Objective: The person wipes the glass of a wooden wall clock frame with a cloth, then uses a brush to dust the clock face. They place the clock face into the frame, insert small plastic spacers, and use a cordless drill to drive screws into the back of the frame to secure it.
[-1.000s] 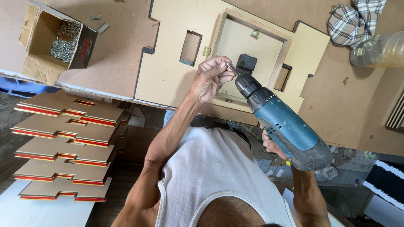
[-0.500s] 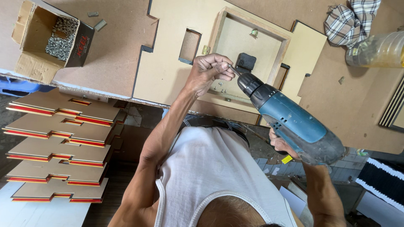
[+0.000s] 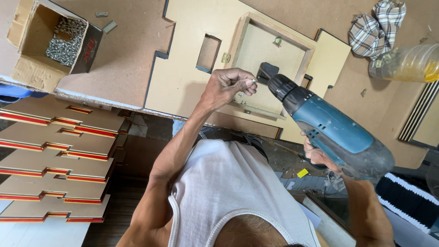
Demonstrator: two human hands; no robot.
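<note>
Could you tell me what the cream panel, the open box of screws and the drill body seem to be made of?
Cream panel: likely laminated fibreboard, smooth and matte. Box: corrugated cardboard, brown with raw flaps. Drill: apparently moulded plastic, blue and dark grey, scuffed.

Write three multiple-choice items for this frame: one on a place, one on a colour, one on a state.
1. Where is the cardboard box of screws?
A. top left of the bench
B. on the stacked panels
C. inside the wooden frame

2. What colour is the cordless drill body?
A. yellow
B. blue
C. red

3. What is the left hand doing?
A. lying flat and open
B. gripping the plaid cloth
C. pinching a small screw at the fingertips

Key: 1 A, box sits at the bench's upper left corner; 2 B, blue casing with black chuck, in the right hand; 3 C, fingers closed on a screw by the drill tip.
</note>
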